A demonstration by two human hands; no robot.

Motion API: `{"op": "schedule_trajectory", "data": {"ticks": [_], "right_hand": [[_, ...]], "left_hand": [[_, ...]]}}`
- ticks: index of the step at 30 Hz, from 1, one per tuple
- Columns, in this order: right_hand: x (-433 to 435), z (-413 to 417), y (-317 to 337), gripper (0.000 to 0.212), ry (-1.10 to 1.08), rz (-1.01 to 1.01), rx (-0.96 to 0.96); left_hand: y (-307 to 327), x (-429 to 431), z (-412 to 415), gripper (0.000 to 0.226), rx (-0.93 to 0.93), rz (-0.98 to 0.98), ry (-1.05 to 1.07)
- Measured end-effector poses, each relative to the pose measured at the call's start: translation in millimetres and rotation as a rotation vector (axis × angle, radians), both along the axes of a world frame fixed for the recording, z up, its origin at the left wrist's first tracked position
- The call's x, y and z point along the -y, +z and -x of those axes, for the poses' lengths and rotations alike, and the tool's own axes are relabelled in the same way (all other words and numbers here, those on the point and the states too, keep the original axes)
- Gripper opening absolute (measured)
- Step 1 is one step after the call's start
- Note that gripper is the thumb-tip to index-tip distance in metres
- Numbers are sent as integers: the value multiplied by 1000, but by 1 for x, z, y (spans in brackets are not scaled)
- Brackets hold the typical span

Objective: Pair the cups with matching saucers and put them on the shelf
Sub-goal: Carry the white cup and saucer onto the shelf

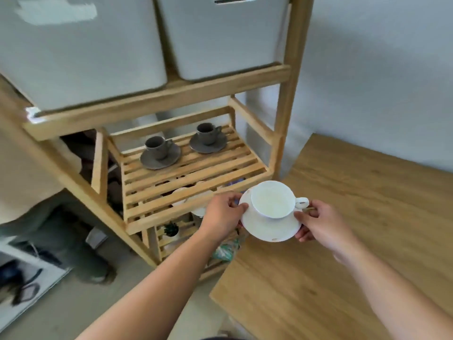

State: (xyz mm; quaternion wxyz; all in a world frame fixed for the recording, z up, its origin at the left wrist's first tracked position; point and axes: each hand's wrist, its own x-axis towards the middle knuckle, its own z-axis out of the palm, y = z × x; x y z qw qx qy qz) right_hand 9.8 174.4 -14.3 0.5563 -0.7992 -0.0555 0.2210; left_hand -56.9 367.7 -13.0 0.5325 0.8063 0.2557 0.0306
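A white cup [273,202] stands on a white saucer [269,229], held in the air just in front of the slatted wooden shelf [191,177]. My left hand [224,212] grips the saucer's left rim and my right hand [318,223] grips its right rim, below the cup's handle. On the shelf, two grey cups sit on grey saucers: one pair at the left [159,153], one farther back at the right [207,138]. The front slats of the shelf are bare.
A wooden table [355,253] lies to the right under my right arm. Two white bins [220,35] sit on the rack's upper level. Lower shelves hold white dishes [196,204], a small plant [170,230] and a packet. Clutter lies on the floor at left.
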Motion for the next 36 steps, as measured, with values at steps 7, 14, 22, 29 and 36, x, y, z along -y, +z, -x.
{"op": "schedule_trajectory", "data": {"ticks": [7, 14, 22, 29, 36], "right_hand": [[-145, -23, -26, 17, 226, 52, -34], [-251, -55, -55, 15, 316, 105, -64], [-311, -67, -85, 9, 348, 151, -98], [-327, -75, -96, 13, 387, 191, -47], [-329, -76, -103, 27, 352, 199, 7]], "left_hand": [[-22, -115, 20, 24, -31, -16, 322], [-58, -185, 8, 30, -77, -15, 563], [-79, -225, -5, 31, -131, -34, 690], [-89, -239, -9, 33, -189, -57, 709], [-94, -239, -6, 32, -205, -60, 704]]}}
